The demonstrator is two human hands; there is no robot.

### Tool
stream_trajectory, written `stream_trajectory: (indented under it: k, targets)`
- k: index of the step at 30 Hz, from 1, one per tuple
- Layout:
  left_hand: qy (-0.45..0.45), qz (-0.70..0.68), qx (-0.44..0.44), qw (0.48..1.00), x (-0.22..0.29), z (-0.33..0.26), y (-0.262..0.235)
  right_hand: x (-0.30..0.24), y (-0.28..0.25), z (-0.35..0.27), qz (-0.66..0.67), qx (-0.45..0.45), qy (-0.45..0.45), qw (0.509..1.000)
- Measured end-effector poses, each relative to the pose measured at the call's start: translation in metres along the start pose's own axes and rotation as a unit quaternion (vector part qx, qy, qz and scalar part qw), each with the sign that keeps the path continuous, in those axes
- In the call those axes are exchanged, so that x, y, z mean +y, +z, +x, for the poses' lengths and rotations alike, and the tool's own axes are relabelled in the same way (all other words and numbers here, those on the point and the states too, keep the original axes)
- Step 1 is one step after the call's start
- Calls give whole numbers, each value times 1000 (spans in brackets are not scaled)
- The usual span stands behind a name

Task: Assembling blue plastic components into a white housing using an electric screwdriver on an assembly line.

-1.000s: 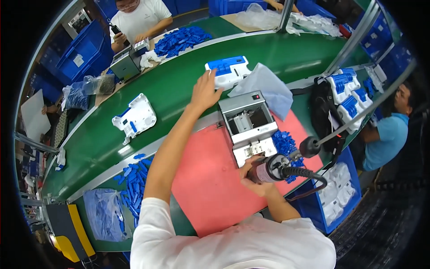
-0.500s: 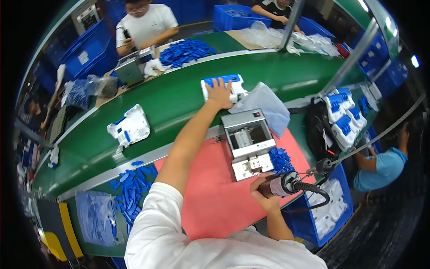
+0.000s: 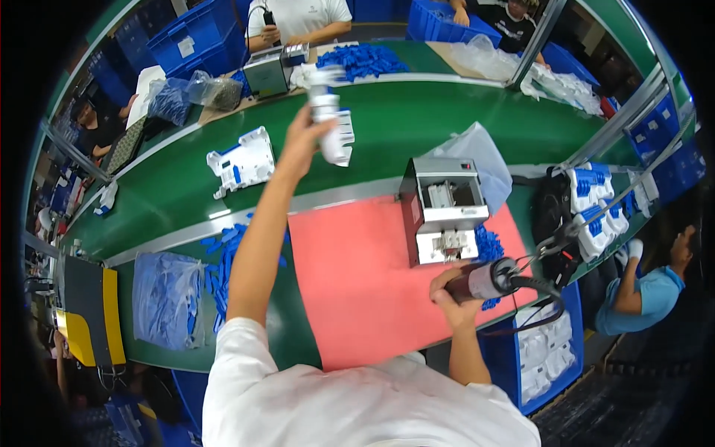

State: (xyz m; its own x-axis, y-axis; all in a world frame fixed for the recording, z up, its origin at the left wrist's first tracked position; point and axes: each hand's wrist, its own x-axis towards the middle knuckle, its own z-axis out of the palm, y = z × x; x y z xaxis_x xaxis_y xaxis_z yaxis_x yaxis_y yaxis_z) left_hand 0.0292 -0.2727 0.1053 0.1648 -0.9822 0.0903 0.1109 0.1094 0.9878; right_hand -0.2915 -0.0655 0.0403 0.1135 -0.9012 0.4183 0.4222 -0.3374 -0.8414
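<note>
My left hand (image 3: 303,138) is closed on a white plastic housing (image 3: 325,123), held edge-on above the green conveyor belt (image 3: 387,127); its far end is blurred. Just behind it, a white and blue part (image 3: 345,138) shows in part, and I cannot tell whether it belongs to the same piece. My right hand (image 3: 456,295) grips a dark electric screwdriver (image 3: 484,280) with a thick black cable, over the right part of the red mat (image 3: 350,290). Beyond that hand stands a grey screw feeder (image 3: 447,212), with small blue parts (image 3: 488,244) beside it.
Another white housing (image 3: 246,162) lies on the belt to the left. Blue strips (image 3: 217,277) and a bag of blue parts (image 3: 167,302) are left of the mat. A blue bin of white housings (image 3: 550,346) stands at right. Co-workers sit across the belt and at right.
My left hand has moved left from the belt's middle and lifted the housing, tilting it on edge. The right hand keeps its grip on the screwdriver. The view has shifted.
</note>
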Motion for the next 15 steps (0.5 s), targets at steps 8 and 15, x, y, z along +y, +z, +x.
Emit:
stream_trajectory:
  k: [8, 15]
  targets:
    - [-112, -366, 98, 919, -36, -214, -50, -13, -4, 23, -153, 10, 50, 987]
    - [-202, -261, 106, 938, -50, -303, 17, -9, -16, 28, -352, 34, -46, 934]
